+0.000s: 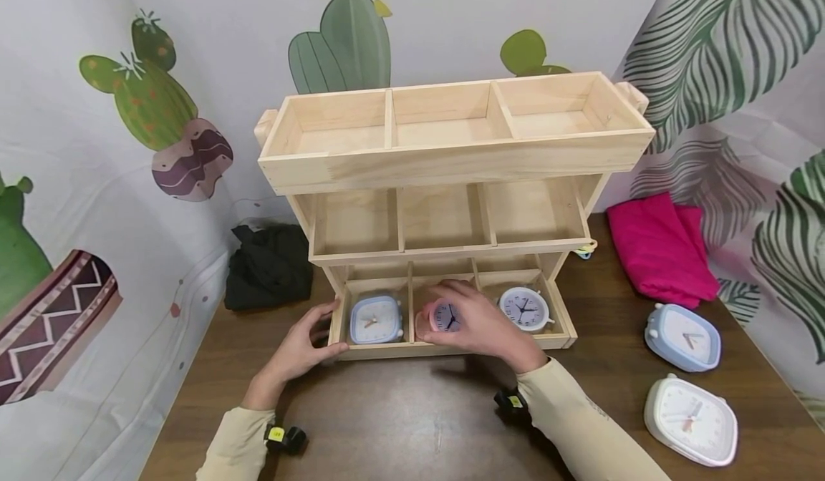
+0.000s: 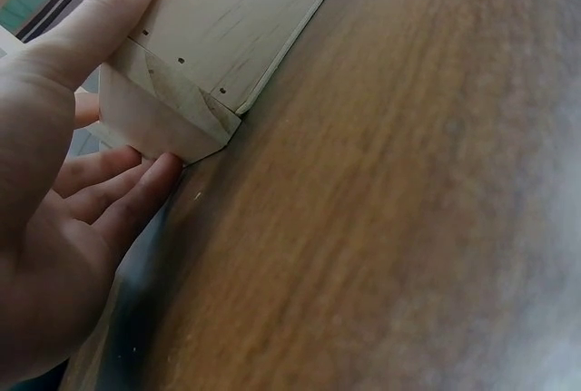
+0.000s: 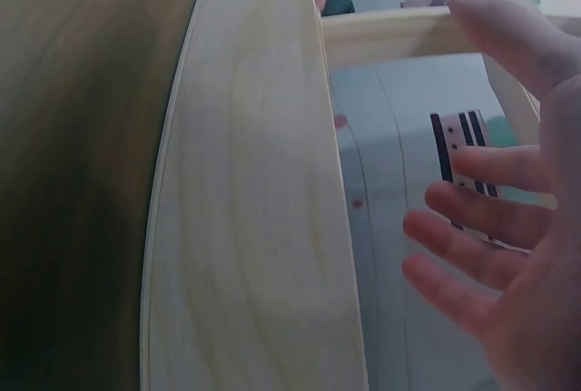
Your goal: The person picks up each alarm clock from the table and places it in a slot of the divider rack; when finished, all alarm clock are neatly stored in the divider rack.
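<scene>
My left hand (image 1: pixel 301 345) holds the front left corner of a three-tier wooden shelf (image 1: pixel 451 166). In the left wrist view its thumb (image 2: pixel 118 5) lies along the front board, and the fingers bend against the side. Over the lowest tier's middle compartment is my right hand (image 1: pixel 480 320), right above a pink alarm clock (image 1: pixel 446 316), partly hidden by it. The right wrist view shows that hand's fingers (image 3: pixel 481 219) apart and fairly straight, with no clock visible between them. A blue alarm clock (image 1: pixel 376 320) lies in the left compartment, a white round one (image 1: pixel 523 309) in the right.
On the table's right side lie another blue clock (image 1: pixel 683 338) and a white clock (image 1: pixel 691 421). Pink cloth (image 1: pixel 664 248) sits behind them; black cloth (image 1: pixel 267 266) is left of the shelf. A patterned curtain (image 1: pixel 213 23) hangs behind.
</scene>
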`<move>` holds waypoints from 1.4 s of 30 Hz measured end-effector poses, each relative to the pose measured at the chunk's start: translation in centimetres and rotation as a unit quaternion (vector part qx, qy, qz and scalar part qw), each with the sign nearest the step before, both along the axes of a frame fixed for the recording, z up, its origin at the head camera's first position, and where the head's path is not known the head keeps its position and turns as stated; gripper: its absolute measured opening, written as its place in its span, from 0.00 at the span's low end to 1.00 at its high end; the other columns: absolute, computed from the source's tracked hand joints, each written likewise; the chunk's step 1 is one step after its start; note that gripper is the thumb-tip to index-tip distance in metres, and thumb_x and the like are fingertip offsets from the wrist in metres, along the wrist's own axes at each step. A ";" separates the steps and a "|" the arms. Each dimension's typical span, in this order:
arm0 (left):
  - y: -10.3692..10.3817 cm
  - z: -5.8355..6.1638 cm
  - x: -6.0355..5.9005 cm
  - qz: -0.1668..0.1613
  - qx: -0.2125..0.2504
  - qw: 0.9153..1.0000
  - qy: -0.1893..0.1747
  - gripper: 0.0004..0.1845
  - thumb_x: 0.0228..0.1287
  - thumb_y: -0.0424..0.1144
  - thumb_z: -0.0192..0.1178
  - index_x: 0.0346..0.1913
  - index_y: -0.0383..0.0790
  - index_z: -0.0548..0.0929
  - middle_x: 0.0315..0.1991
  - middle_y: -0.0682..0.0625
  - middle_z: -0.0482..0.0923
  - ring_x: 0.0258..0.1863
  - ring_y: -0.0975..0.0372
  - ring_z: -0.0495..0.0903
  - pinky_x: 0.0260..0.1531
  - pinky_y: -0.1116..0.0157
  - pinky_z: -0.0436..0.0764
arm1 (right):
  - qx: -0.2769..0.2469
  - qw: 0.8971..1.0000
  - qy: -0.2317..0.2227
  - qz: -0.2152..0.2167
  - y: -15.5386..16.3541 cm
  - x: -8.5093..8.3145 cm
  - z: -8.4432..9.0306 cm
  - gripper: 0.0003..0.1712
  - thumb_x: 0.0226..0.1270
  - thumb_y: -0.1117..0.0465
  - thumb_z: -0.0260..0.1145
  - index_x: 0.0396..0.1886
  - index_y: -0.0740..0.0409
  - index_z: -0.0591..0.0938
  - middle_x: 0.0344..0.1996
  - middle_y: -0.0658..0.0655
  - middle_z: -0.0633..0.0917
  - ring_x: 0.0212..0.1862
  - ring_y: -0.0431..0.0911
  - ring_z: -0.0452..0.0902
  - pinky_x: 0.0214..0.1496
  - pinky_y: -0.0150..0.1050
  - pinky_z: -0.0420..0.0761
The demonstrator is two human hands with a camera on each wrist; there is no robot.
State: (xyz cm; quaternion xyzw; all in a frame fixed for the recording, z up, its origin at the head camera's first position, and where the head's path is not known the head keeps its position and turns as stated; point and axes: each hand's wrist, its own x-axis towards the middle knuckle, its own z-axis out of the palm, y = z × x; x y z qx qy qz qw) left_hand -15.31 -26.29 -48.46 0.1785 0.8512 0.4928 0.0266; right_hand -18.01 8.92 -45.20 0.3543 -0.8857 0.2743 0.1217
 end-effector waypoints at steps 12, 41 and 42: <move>0.0 0.0 0.1 0.005 0.001 1.000 -0.001 0.43 0.52 0.34 0.75 0.69 0.29 0.64 0.67 0.33 0.64 0.63 0.40 0.69 0.54 0.42 0.78 | -0.006 0.998 0.002 -0.060 4.9 1.7 0.1 0.46 0.45 0.37 0.78 0.61 0.55 0.78 0.59 0.59 0.79 0.60 0.55 0.74 0.58 0.56 0.78; 0.0 -0.1 -0.1 -0.001 -0.006 1.000 0.009 0.43 0.51 0.35 0.75 0.68 0.27 0.64 0.65 0.32 0.65 0.61 0.40 0.70 0.52 0.43 0.79 | -0.030 0.979 0.002 -0.202 14.3 7.1 -0.5 0.49 0.36 0.46 0.84 0.63 0.51 0.76 0.57 0.61 0.77 0.56 0.56 0.75 0.51 0.53 0.76; 0.0 -0.1 -0.1 -0.001 -0.008 1.000 0.009 0.43 0.51 0.35 0.75 0.68 0.28 0.64 0.65 0.32 0.65 0.62 0.41 0.70 0.52 0.44 0.79 | -0.031 0.978 0.005 -0.208 14.5 7.3 -0.6 0.49 0.36 0.47 0.84 0.63 0.51 0.76 0.57 0.61 0.77 0.56 0.56 0.76 0.51 0.51 0.75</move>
